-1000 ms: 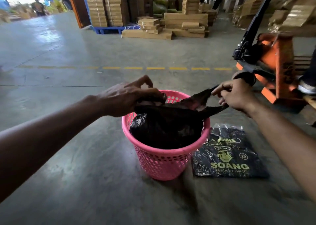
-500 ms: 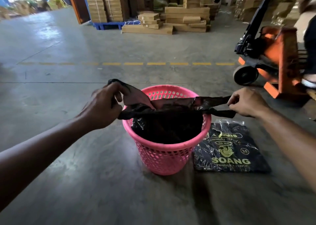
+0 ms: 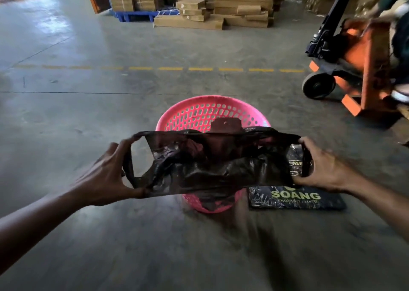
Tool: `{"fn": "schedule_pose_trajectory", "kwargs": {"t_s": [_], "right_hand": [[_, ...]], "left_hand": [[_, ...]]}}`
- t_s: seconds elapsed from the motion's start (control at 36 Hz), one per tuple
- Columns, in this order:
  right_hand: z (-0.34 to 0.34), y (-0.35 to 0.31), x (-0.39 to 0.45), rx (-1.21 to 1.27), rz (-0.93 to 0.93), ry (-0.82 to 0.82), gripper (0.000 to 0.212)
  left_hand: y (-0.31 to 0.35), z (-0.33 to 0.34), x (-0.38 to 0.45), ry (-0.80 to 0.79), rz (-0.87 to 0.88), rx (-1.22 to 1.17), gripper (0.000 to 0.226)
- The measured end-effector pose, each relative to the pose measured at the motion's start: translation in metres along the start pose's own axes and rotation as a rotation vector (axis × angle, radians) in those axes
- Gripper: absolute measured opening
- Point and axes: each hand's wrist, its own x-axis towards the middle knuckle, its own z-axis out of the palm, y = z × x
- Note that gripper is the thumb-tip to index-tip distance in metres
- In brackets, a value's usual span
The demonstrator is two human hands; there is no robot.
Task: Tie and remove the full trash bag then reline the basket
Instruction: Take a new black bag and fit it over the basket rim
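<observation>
Head view: black trash bag (image 3: 212, 164) stretched wide above pink basket (image 3: 212, 113), lower part in front of basket. Left hand (image 3: 104, 175) closed through left handle loop; right hand (image 3: 325, 166) gripping right handle. Pack of new bags (image 3: 296, 199) flat on concrete floor (image 3: 110, 113), just right of basket. Orange pallet jack (image 3: 358, 65) far right; cardboard boxes (image 3: 221, 9) beyond.

We are seeing a thin black trash bag (image 3: 210, 164) stretching wide and crumpled, its looped handles pulled out toward nine and three o'clock. Behind it, a pink perforated basket (image 3: 210, 113) is standing upright on the floor. A flat pack of new bags (image 3: 298, 199) is lying just beside the basket at four o'clock.
</observation>
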Motion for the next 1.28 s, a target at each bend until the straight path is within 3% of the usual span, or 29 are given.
{"fn": "schedule_pose_trajectory", "kwargs": {"t_s": [0.22, 0.31, 0.39, 0.44, 0.53, 0.58, 0.64, 0.72, 0.81, 0.86, 0.97, 1.03, 1.08, 1.17, 1.25, 1.28], "right_hand": [[0.024, 0.019, 0.044, 0.031, 0.105, 0.006, 0.079], [0.016, 0.017, 0.071, 0.094, 0.135, -0.053, 0.054], [0.011, 0.007, 0.101, 0.256, 0.207, -0.085, 0.011], [0.011, 0.001, 0.120, 0.495, 0.327, -0.106, 0.020], [0.018, -0.005, 0.139, 0.836, 0.500, -0.090, 0.027], [0.025, -0.005, 0.146, 0.983, 0.541, -0.023, 0.024], [0.032, -0.004, 0.148, 1.123, 0.570, 0.074, 0.018], [0.034, -0.001, 0.149, 1.265, 0.544, 0.213, 0.015], [0.025, -0.006, 0.155, 1.030, 0.286, 0.330, 0.017], [0.013, -0.021, 0.157, 0.855, 0.106, 0.295, 0.012], [0.002, -0.055, 0.162, 0.448, -0.156, 0.112, 0.024], [0.006, -0.065, 0.162, 0.268, -0.133, -0.023, 0.020], [0.010, -0.067, 0.161, 0.185, -0.110, -0.092, 0.015], [0.012, -0.067, 0.160, 0.175, -0.124, -0.020, 0.020], [0.009, -0.068, 0.164, 0.247, -0.139, 0.074, 0.011], [0.008, -0.069, 0.164, 0.252, -0.125, 0.095, 0.014]], "left_hand": [[-0.008, 0.008, 0.049, 0.013, -0.030, -0.008, 0.130], [-0.007, 0.002, 0.079, -0.006, -0.001, -0.021, 0.118], [-0.006, -0.003, 0.112, -0.123, -0.037, -0.104, 0.092], [-0.011, -0.007, 0.129, -0.292, -0.132, -0.268, 0.077], [-0.026, -0.011, 0.142, -0.510, -0.324, -0.812, 0.065], [-0.036, -0.004, 0.147, -0.376, -0.444, -1.154, 0.051], [-0.039, 0.004, 0.147, -0.091, -0.518, -1.244, 0.020], [-0.040, 0.012, 0.150, 0.216, -0.515, -1.018, 0.012], [-0.027, 0.002, 0.159, 0.335, -0.302, -0.804, 0.012], [-0.008, -0.003, 0.167, 0.317, -0.128, -0.656, 0.008], [0.021, 0.003, 0.178, 0.041, 0.052, -0.258, 0.040], [0.028, 0.008, 0.180, -0.008, 0.083, -0.106, 0.032], [0.028, 0.013, 0.183, 0.059, 0.120, -0.045, 0.012], [0.020, 0.013, 0.184, 0.174, 0.067, -0.063, 0.022], [0.014, 0.014, 0.179, 0.151, 0.093, -0.021, 0.009], [0.014, 0.015, 0.177, 0.136, 0.123, -0.003, 0.023]]}}
